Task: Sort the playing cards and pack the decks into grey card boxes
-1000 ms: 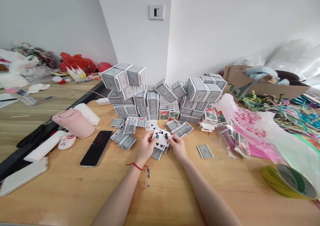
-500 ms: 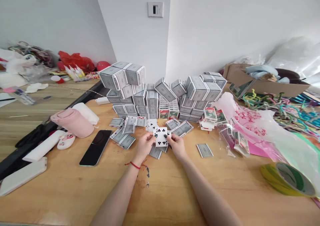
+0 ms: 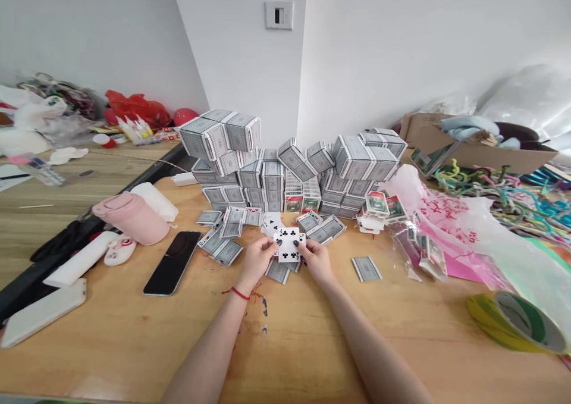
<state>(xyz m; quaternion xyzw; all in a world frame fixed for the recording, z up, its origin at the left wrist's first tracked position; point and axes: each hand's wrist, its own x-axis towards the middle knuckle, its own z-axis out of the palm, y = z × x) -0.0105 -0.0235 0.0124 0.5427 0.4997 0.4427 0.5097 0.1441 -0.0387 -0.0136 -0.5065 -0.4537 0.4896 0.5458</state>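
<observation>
Between my two hands is a pair or small group of playing cards (image 3: 289,244), face up, with a four of clubs on top and the edge of a five showing behind it. My left hand (image 3: 260,256) pinches the left edge, thumb on the face. The right edge is gripped by my right hand (image 3: 317,260) in the same way. Below and behind the cards lie more playing cards (image 3: 278,272), grey backs up. Folded grey cards (image 3: 223,250) rest left of my hands, and others (image 3: 328,230) lie to the right. Beyond stands a structure of card cubes (image 3: 261,181).
A black phone (image 3: 172,263) and a pink cylindrical case (image 3: 134,216) lie at the left. One bent card (image 3: 366,269) sits to the right. Card boxes (image 3: 377,204), a roll of yellow tape (image 3: 517,322), plastic bags (image 3: 455,213) and pipe cleaners (image 3: 495,190) fill the right side.
The view has shifted very slightly. Both hands keep hold of the cards in nearly the same place, and nothing else has visibly moved.
</observation>
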